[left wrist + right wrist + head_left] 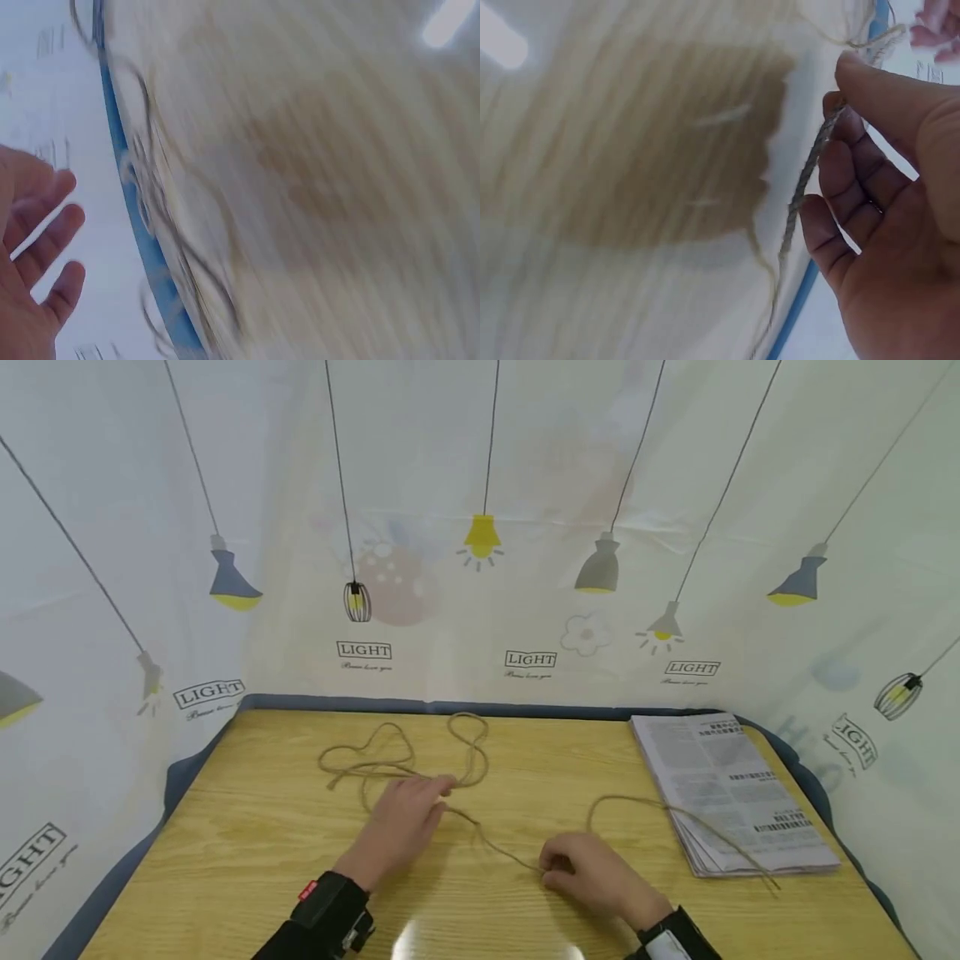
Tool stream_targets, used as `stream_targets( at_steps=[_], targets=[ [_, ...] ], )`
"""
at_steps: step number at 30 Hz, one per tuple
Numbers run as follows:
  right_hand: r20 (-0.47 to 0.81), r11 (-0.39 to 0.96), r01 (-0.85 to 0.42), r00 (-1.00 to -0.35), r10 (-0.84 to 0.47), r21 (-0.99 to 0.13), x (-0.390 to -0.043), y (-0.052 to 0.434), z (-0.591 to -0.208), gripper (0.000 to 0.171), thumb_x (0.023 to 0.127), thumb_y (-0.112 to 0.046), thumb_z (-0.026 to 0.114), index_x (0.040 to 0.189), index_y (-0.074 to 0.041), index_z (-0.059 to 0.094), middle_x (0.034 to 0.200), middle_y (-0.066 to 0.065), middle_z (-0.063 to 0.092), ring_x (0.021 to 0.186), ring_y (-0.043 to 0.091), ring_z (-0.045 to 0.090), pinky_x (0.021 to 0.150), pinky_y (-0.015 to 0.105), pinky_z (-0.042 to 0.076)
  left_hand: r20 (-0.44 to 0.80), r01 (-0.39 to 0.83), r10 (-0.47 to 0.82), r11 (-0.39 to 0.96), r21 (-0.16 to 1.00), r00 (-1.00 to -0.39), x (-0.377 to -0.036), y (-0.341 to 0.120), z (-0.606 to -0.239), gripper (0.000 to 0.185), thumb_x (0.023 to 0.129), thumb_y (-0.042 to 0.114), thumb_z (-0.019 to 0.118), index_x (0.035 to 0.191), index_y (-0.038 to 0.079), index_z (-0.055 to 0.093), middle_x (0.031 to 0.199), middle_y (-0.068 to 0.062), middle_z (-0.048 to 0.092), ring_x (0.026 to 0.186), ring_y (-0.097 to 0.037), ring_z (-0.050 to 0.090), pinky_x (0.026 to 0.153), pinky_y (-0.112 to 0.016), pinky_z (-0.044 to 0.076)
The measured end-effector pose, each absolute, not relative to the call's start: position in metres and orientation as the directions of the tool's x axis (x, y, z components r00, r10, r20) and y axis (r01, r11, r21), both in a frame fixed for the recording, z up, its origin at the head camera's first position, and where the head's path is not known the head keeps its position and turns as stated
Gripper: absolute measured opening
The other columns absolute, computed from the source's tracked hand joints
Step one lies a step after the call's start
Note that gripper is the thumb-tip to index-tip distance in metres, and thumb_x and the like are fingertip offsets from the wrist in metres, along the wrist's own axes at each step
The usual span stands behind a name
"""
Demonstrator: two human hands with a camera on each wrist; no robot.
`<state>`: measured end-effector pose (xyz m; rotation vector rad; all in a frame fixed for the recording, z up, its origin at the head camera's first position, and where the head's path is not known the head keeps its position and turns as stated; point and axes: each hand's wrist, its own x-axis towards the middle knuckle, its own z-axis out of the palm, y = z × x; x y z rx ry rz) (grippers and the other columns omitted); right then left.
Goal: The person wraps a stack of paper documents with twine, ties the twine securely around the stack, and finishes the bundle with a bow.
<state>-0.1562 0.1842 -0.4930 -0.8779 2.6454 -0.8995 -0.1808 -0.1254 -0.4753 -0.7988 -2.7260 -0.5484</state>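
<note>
A length of thin brown twine (498,849) runs across the wooden table, with loose loops at the back left. My right hand (588,870) pinches it between thumb and fingertips at the middle right. From there one end trails off to the right. In the right wrist view the twine (803,180) passes under the thumb and along the curled fingers. Over the front of the loops reaches my left hand (407,817), its fingers overlapping the twine. The left wrist view shows those fingers (67,221) loosely bent and spread, with nothing between them.
A folded stack of newspapers (731,793) lies at the table's right side, and the twine's free end crosses over it. Behind the table (247,827) hangs a pale cloth (450,460) printed with lamps, its lower part bordered by a dark blue edge.
</note>
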Motion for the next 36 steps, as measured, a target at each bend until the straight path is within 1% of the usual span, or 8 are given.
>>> stream_targets(
  at_steps=[5, 10, 17, 22, 24, 28, 33, 36],
  targets=[
    [-0.009, 0.664, -0.462, -0.817, -0.577, -0.588, -0.154, 0.206, -0.483, 0.005, 0.088, -0.019, 0.071, 0.086, -0.021, 0.067, 0.081, -0.014, 0.062, 0.071, -0.004, 0.05, 0.064, 0.021, 0.045, 0.385, 0.355, 0.259, 0.913, 0.202, -0.886, -0.192, -0.171, -0.484, 0.04, 0.089, -0.001, 0.064, 0.127, 0.009, 0.059, 0.107, -0.009, 0.072, 0.101, -0.029, 0.067, 0.091, -0.051, 0.049],
    [0.001, 0.69, -0.46, -0.832, -0.554, -0.559, -0.151, 0.22, -0.476, 0.007, 0.087, -0.017, 0.072, 0.084, -0.02, 0.066, 0.079, -0.013, 0.061, 0.07, -0.005, 0.049, 0.062, 0.021, 0.043, 0.31, 0.235, 0.168, 0.953, 0.192, -0.936, -0.197, -0.196, -0.497, 0.035, 0.091, 0.001, 0.06, 0.126, 0.006, 0.059, 0.118, -0.016, 0.068, 0.108, -0.037, 0.063, 0.088, -0.057, 0.048],
    [-0.049, 0.704, -0.399, -0.851, -0.523, -0.588, -0.152, 0.226, -0.477, 0.005, 0.089, -0.019, 0.071, 0.087, -0.019, 0.066, 0.08, -0.012, 0.06, 0.071, -0.004, 0.048, 0.063, 0.022, 0.042, 0.282, 0.216, 0.159, 0.959, 0.184, -0.946, -0.2, -0.201, -0.506, 0.027, 0.09, 0.009, 0.067, 0.117, 0.009, 0.065, 0.117, -0.013, 0.066, 0.109, -0.037, 0.06, 0.088, -0.056, 0.047],
    [-0.074, 0.714, -0.357, -0.866, -0.495, -0.602, -0.151, 0.228, -0.477, 0.004, 0.092, -0.02, 0.067, 0.089, -0.018, 0.065, 0.081, -0.012, 0.059, 0.071, -0.002, 0.049, 0.063, 0.023, 0.042, 0.286, 0.241, 0.191, 0.959, 0.152, -0.939, -0.199, -0.201, -0.505, 0.007, 0.089, 0.016, 0.072, 0.092, 0.015, 0.066, 0.091, -0.005, 0.064, 0.091, -0.029, 0.059, 0.083, -0.05, 0.044],
    [-0.068, 0.73, -0.349, -0.878, -0.474, -0.588, -0.152, 0.229, -0.477, 0.005, 0.093, -0.021, 0.066, 0.09, -0.017, 0.065, 0.081, -0.012, 0.06, 0.072, -0.002, 0.05, 0.063, 0.023, 0.042, 0.248, 0.248, 0.212, 0.961, 0.126, -0.945, -0.198, -0.203, -0.502, 0.01, 0.09, 0.018, 0.07, 0.085, 0.016, 0.061, 0.084, -0.003, 0.06, 0.088, -0.028, 0.058, 0.082, -0.05, 0.044],
    [-0.026, 0.78, -0.341, -0.909, -0.416, -0.525, -0.154, 0.234, -0.478, 0.006, 0.093, -0.021, 0.064, 0.09, -0.016, 0.066, 0.082, -0.011, 0.061, 0.073, -0.003, 0.051, 0.064, 0.023, 0.044, 0.184, 0.265, 0.243, 0.958, 0.109, -0.953, -0.192, -0.214, -0.49, 0.012, 0.093, 0.015, 0.065, 0.085, 0.015, 0.056, 0.088, -0.004, 0.06, 0.091, -0.029, 0.059, 0.085, -0.052, 0.044],
    [-0.01, 0.863, -0.266, -0.954, -0.3, -0.429, -0.156, 0.244, -0.478, 0.003, 0.089, -0.018, 0.066, 0.087, -0.016, 0.065, 0.08, -0.01, 0.062, 0.072, 0.001, 0.054, 0.064, 0.024, 0.045, 0.151, 0.248, 0.228, 0.96, 0.131, -0.962, -0.184, -0.235, -0.47, 0.014, 0.094, 0.013, 0.061, 0.082, 0.014, 0.053, 0.073, 0.0, 0.054, 0.07, -0.021, 0.052, 0.075, -0.048, 0.042],
    [-0.039, 0.911, -0.197, -0.973, -0.226, -0.362, -0.157, 0.248, -0.478, 0.004, 0.088, -0.016, 0.066, 0.085, -0.018, 0.064, 0.078, -0.009, 0.061, 0.069, 0.004, 0.052, 0.064, 0.027, 0.044, 0.05, 0.201, 0.197, 0.972, 0.12, -0.979, -0.18, -0.246, -0.461, 0.009, 0.095, 0.013, 0.059, 0.086, 0.012, 0.055, 0.069, -0.001, 0.053, 0.066, -0.021, 0.05, 0.076, -0.05, 0.041]
  ],
)
